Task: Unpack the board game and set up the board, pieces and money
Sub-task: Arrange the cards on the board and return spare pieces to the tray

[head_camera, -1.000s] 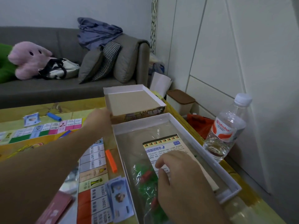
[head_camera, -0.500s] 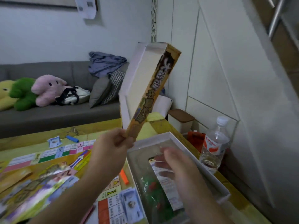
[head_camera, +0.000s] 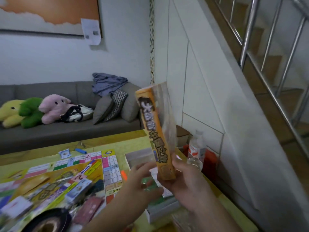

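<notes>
I hold the orange game box lid [head_camera: 157,131] upright on its edge above the table. My right hand [head_camera: 185,183] grips its lower end. My left hand [head_camera: 142,178] is just left of it with fingers spread, holding nothing. Below the hands lies the white box base [head_camera: 132,156] with a bag of green pieces [head_camera: 149,184] inside, mostly hidden. The game board [head_camera: 66,171] lies unfolded on the left. On and around it are a card stack [head_camera: 78,190], a small card pile [head_camera: 64,153], a blue piece [head_camera: 80,150] and an orange piece [head_camera: 123,174].
A water bottle [head_camera: 196,152] stands at the table's right edge by the white wall. A maroon card stack [head_camera: 90,210] and a dark round object [head_camera: 46,221] sit near me. Behind the table is a grey sofa [head_camera: 66,131] with plush toys and cushions.
The lid was lifted off the table by my left hand, swung upright, and passed to my right hand. The view tilted up.
</notes>
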`<state>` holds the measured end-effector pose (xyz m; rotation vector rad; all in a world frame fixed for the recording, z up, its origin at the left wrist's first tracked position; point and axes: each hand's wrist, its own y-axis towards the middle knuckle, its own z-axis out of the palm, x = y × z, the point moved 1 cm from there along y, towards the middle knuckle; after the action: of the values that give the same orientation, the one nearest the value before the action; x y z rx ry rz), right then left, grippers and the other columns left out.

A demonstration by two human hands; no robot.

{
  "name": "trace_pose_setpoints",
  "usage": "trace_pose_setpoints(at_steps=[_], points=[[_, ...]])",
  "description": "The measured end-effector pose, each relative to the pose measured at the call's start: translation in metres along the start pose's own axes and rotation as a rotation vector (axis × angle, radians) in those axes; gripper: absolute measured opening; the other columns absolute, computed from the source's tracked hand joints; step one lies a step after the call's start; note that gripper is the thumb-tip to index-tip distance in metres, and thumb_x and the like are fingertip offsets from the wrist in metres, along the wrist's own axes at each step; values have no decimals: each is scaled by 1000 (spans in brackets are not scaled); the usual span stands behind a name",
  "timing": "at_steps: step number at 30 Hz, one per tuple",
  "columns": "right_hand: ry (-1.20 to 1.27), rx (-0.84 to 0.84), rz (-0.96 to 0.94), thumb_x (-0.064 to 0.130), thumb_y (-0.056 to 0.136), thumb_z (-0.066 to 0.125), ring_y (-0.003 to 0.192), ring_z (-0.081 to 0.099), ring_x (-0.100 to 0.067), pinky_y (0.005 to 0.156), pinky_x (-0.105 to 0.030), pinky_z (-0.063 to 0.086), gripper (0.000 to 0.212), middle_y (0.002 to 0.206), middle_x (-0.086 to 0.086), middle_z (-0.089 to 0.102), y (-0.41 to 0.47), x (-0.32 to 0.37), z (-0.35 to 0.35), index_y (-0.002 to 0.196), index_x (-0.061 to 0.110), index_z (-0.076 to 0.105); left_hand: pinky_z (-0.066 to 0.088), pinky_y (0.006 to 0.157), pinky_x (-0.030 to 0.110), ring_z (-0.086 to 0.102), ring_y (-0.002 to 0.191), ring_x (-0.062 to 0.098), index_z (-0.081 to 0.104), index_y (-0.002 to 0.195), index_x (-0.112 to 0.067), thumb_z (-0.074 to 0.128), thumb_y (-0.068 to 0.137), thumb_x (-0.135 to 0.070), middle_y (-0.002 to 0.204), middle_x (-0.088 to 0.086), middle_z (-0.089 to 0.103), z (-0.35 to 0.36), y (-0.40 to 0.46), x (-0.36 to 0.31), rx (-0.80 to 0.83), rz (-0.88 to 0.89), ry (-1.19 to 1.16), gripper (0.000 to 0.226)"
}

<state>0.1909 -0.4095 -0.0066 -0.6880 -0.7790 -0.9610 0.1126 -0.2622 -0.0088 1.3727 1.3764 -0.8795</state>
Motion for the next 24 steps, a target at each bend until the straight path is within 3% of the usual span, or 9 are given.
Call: trace_pose_setpoints(at_steps=[3, 6, 8, 12, 17, 21, 24], points=[[-223, -66, -93, 17, 97, 68, 93, 76, -30, 78, -47, 60, 29, 113, -11, 79, -3, 8, -7, 126, 18, 70, 55, 94, 44, 70, 117, 21, 70, 127, -23, 80, 65, 1, 129, 5, 72, -41, -10, -13, -22, -48, -563, 67], [-487, -142, -169, 13, 97, 72, 107, 74, -31, 97, -53, 58, 23, 106, 1, 81, -10, 19, -22, 115, 26, 76, 52, 99, 61, 64, 119, 43, 68, 121, 0, 85, 70, -27, 124, 21, 70, -80, -20, -24, -2, -46, -748, 60], [-585, -154, -178, 13, 97, 72, 105, 75, -27, 96, -48, 56, 21, 104, 3, 81, -12, 24, -30, 112, 26, 77, 58, 92, 59, 68, 109, 48, 70, 120, 0, 74, 86, -42, 117, 26, 72, -84, -22, -25, -120, -182, -568, 54], [-712, -178, -174, 14, 101, 67, 95, 75, -10, 81, -33, 52, 19, 97, 12, 81, -11, 29, -48, 113, 26, 75, 66, 72, 50, 77, 87, 38, 70, 103, -4, 76, 90, -25, 96, 22, 77, -55, -21, -18, -246, -434, -98, 25], [-832, -252, -107, 11, 102, 65, 95, 74, -16, 82, -36, 52, 24, 92, 12, 81, 5, 29, -83, 112, 31, 73, 66, 70, 44, 76, 83, 28, 66, 101, -5, 73, 95, -31, 94, 14, 75, -14, -13, 7, -191, -505, 97, 28], [-913, -260, -37, 11, 102, 62, 96, 75, -22, 96, -44, 55, 23, 94, 6, 82, 21, 23, -107, 113, 27, 74, 65, 72, 35, 73, 82, 21, 59, 90, -12, 62, 103, -34, 92, 8, 71, 8, -3, 20, -92, -518, 313, 25], [-949, -284, -15, 13, 102, 64, 94, 73, -20, 87, -37, 53, 21, 90, 7, 81, 33, 18, -120, 115, 25, 75, 54, 58, 21, 64, 69, 12, 55, 88, -14, 56, 106, -35, 85, 3, 67, 16, 7, 29, -68, -521, 382, 28]])
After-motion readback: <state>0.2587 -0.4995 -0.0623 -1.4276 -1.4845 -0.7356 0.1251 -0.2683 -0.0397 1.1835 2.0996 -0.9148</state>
